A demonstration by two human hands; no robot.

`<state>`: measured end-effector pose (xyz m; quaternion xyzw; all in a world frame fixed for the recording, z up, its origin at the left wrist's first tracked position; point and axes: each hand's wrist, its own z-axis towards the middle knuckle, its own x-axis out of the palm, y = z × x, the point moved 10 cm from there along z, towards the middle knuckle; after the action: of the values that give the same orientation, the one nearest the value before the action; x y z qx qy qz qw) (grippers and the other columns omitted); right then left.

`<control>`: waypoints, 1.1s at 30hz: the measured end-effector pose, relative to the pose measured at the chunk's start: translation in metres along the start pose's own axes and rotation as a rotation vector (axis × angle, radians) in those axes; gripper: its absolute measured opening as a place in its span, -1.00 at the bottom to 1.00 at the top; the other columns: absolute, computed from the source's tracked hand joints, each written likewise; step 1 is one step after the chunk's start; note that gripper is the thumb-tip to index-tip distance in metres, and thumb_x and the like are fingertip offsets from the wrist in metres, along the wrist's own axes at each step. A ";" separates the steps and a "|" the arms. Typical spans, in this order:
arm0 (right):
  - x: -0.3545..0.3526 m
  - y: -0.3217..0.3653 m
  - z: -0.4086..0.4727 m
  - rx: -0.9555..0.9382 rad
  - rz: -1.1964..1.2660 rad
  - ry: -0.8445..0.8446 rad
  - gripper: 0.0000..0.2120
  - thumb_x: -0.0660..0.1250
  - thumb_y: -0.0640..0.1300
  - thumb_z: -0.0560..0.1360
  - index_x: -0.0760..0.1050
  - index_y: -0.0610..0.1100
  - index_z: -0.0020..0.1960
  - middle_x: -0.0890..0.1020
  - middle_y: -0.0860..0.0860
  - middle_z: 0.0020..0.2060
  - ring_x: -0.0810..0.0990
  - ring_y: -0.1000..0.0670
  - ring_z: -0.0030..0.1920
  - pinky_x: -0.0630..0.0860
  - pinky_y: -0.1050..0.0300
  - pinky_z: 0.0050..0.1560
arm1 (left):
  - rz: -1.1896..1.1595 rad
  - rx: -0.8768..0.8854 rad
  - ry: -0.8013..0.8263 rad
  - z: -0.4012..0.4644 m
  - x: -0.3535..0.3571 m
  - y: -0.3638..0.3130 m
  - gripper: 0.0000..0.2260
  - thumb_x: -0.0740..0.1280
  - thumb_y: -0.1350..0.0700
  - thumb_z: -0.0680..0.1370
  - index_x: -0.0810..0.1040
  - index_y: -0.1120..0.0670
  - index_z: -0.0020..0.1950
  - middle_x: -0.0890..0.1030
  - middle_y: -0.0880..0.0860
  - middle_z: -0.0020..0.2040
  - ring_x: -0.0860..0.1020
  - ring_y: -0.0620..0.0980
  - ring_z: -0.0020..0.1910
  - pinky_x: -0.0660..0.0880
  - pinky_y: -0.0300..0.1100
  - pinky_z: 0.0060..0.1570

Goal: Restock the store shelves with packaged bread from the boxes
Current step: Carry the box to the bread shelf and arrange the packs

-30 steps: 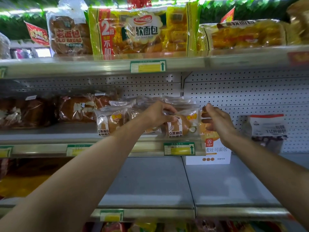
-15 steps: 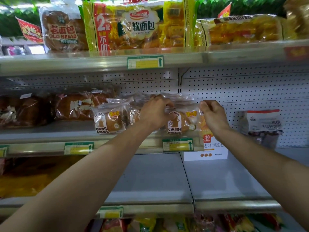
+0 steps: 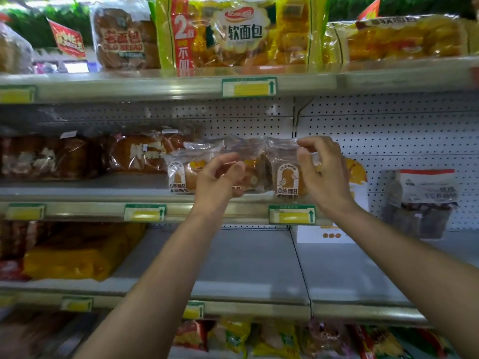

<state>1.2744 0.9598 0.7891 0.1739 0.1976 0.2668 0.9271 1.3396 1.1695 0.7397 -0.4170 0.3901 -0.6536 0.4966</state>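
I am tidying the small bread packs [image 3: 286,174] on the middle shelf [image 3: 85,189], near its right end, just above the price tag [image 3: 292,215] on the front edge. They stand in a loose row, labels facing out, with darker loaves [image 3: 134,154] further left along the same shelf.

To do this step well, I would square the packs so each stands upright with its label forward, nudge them together, and keep them back from the front edge so none tips off. The wrappers are thin and slippery, so light touches at the top seams should do better than squeezing the bread.

My left hand [image 3: 220,181] is raised in front of the middle packs, wrist bent back, fingers [image 3: 224,161] loosely curled. It seems to hold nothing, though I cannot tell whether the fingertips brush a wrapper behind them. My right hand [image 3: 325,174] is just beside the right pack, palm turned inward, thumb and fingers spread and half curled, released and just in front of the wrapper as far as I can see. Both forearms reach up and forward from below, converging on the packs.
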 end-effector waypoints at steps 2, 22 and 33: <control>0.022 0.025 -0.007 -0.097 0.036 0.055 -0.82 0.20 -0.10 0.58 0.54 -0.12 0.09 0.58 0.02 0.02 0.49 -0.02 0.08 0.42 -0.02 0.09 | -0.075 -0.083 -0.050 -0.011 -0.026 0.014 -0.84 0.37 0.15 0.58 0.62 0.00 0.14 0.69 0.03 0.05 0.68 0.04 -0.02 0.62 -0.16 -0.18; 0.400 0.296 -0.225 -0.149 0.691 0.875 -0.66 0.15 0.10 0.58 0.56 -0.11 -0.09 0.59 -0.04 -0.29 0.55 -0.03 -0.29 0.48 -0.10 -0.25 | -0.402 -0.515 -0.623 -0.142 -0.449 0.121 -0.88 0.25 0.08 0.65 0.55 0.07 0.10 0.64 -0.02 -0.22 0.54 -0.06 -0.24 0.49 -0.26 -0.43; 0.638 0.394 -0.442 0.056 0.661 1.396 -0.77 0.25 -0.13 0.60 0.52 -0.17 -0.20 0.55 0.01 -0.39 0.54 0.07 -0.36 0.50 -0.01 -0.28 | -0.341 -0.732 -1.038 -0.249 -0.743 0.195 -0.86 0.27 0.11 0.63 0.58 0.06 -0.08 0.65 -0.05 -0.37 0.57 -0.14 -0.40 0.52 -0.29 -0.41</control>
<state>1.4012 1.7296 0.4021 0.0386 0.6810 0.5725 0.4549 1.2889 1.8783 0.3555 -0.8762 0.2256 -0.2620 0.3358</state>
